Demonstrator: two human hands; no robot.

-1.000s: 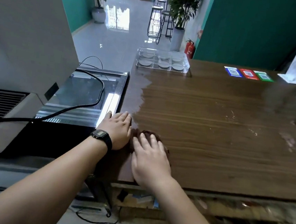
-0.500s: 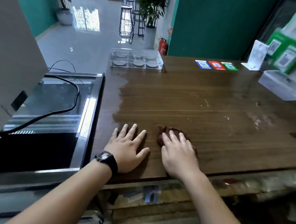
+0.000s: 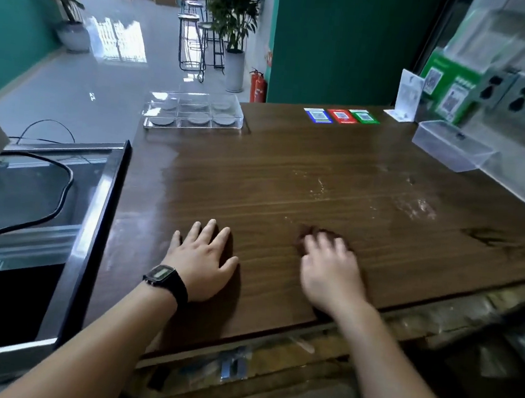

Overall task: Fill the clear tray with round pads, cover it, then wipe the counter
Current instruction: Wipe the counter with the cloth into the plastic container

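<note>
The left hand (image 3: 202, 259) lay flat on the wooden counter (image 3: 336, 186), fingers spread, holding nothing. At the far left corner sat the covered clear tray (image 3: 194, 112), round pads (image 3: 198, 118) in its compartments. Further right, the right hand (image 3: 331, 269) pressed a dark brown cloth (image 3: 307, 233) under blurred fingers.

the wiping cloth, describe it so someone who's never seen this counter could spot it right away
Start at the wooden counter and come to its near edge, where two hands lie. The cloth is the dark brown wad under the right hand, peeping out past the fingertips. It nearly matches the wood, but it is crumpled; the left hand lies flat on bare wood.
</note>
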